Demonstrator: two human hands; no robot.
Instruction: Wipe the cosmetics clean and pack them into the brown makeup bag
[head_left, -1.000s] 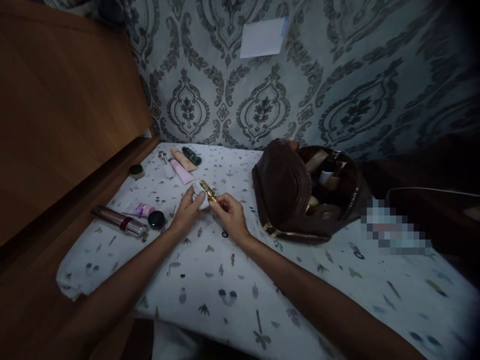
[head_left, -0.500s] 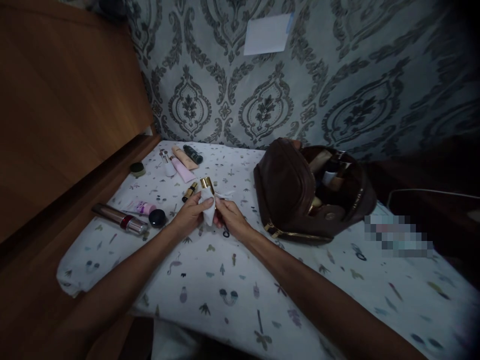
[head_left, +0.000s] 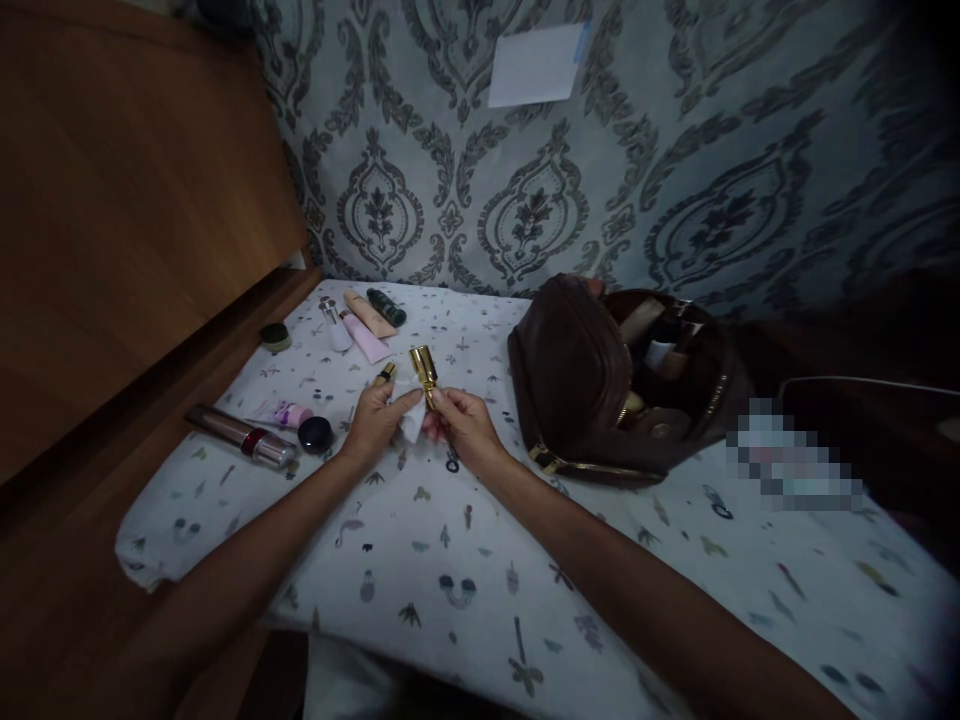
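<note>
My left hand [head_left: 375, 418] is closed on a crumpled white wipe [head_left: 409, 420], which hangs below the fingers. My right hand [head_left: 466, 422] pinches the lower end of a shiny gold cosmetic tube [head_left: 424, 366]. The tube stands tilted, its wider end up, and the wipe lies against its lower part. Just beyond my left fingers shows the top of a small black-and-gold container [head_left: 386, 372]; my hand hides the rest. Both hands are close together over the patterned cloth [head_left: 420, 560].
To the right stands an open brown cosmetic bag [head_left: 570, 380] with several items inside. At the back left lie a pink tube [head_left: 365, 337], a beige tube [head_left: 370, 313] and a dark green tube [head_left: 387, 307]. A black round jar [head_left: 315, 435] and a long metallic bottle [head_left: 244, 437] are nearer left.
The wipe has come down off the gold tube's upper part, baring more of it. My left hand has shifted slightly left and now covers part of the black-and-gold container.
</note>
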